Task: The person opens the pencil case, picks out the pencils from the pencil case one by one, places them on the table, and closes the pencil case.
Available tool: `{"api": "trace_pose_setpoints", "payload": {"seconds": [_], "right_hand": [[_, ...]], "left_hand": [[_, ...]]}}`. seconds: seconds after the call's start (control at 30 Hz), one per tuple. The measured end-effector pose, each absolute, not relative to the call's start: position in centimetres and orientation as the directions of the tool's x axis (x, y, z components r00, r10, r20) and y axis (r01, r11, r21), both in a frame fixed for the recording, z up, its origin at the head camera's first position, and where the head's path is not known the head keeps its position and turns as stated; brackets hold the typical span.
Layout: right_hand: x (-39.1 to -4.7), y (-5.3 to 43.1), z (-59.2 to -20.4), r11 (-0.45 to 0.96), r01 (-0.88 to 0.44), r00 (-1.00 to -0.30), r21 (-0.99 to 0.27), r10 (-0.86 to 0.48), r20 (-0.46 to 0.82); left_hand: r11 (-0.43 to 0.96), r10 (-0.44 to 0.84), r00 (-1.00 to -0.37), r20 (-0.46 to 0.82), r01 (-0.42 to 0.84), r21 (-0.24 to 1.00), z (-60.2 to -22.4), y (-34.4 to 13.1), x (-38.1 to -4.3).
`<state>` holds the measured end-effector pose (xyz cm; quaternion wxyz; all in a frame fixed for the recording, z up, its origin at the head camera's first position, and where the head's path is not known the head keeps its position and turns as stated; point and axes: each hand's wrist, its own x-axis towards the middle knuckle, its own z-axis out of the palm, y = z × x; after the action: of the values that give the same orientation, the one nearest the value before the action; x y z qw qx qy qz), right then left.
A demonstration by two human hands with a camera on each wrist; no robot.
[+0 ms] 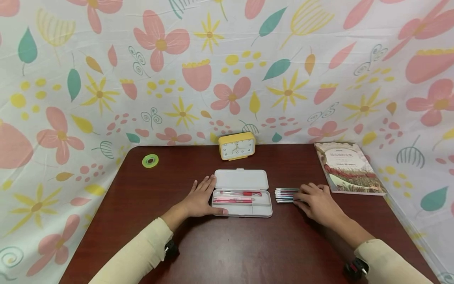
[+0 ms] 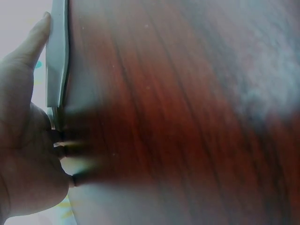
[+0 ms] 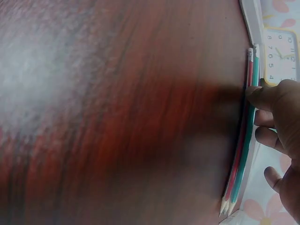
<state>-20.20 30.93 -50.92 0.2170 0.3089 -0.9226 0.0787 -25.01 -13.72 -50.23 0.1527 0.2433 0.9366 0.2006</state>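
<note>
A white pencil case (image 1: 234, 209) lies with its lid (image 1: 241, 180) folded back, and holds a red-capped pen (image 1: 252, 193) and a pink pen (image 1: 232, 200). My left hand (image 1: 201, 199) rests at its left end with fingers spread, the thumb on the front rim. In the left wrist view that thumb lies along the case's edge (image 2: 57, 61). Right of the case, several pencils (image 1: 283, 195) lie side by side. My right hand (image 1: 317, 203) grips them near their right part, fingers curled over them. The right wrist view shows the thumb against a red pencil (image 3: 240, 145) and a green pencil (image 3: 247, 136).
A yellow alarm clock (image 1: 237, 146) stands behind the case. A book (image 1: 349, 169) lies at the back right, just beyond my right hand. At the back left is a round yellow-green roll (image 1: 150, 161). A floral cloth (image 1: 227, 71) hangs behind the dark wooden table (image 1: 227, 244).
</note>
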Motion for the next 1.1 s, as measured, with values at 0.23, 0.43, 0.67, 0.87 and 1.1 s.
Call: {"api": "trace_pose_setpoints", "payload": {"seconds": [0.23, 0.43, 0.67, 0.87, 1.1], "right_hand": [[-19.9, 31.3, -51.5, 0.792, -0.610, -0.714, -0.025, -0.536, 0.451], [-19.9, 31.6, -51.9, 0.786, -0.615, -0.711, -0.058, -0.521, 0.473], [-19.9, 31.6, -51.6, 0.792, -0.603, -0.731, -0.096, -0.500, 0.464], [-20.2, 30.9, -51.1, 0.789, -0.601, -0.740, -0.127, -0.490, 0.461], [-21.1, 27.0, -49.9, 0.783, -0.600, -0.767, -0.163, -0.506, 0.394]], "left_hand": [[0.789, 0.518, -0.837, -0.177, 0.387, 0.477, -50.5, -13.8, -25.0], [0.782, 0.524, -0.834, -0.172, 0.391, 0.486, -51.0, -13.7, -25.1], [0.777, 0.530, -0.829, -0.179, 0.390, 0.495, -50.6, -13.5, -25.0], [0.800, 0.515, -0.835, -0.192, 0.389, 0.456, -50.5, -13.4, -25.2], [0.795, 0.510, -0.838, -0.197, 0.371, 0.480, -51.3, -13.7, -25.7]]}}
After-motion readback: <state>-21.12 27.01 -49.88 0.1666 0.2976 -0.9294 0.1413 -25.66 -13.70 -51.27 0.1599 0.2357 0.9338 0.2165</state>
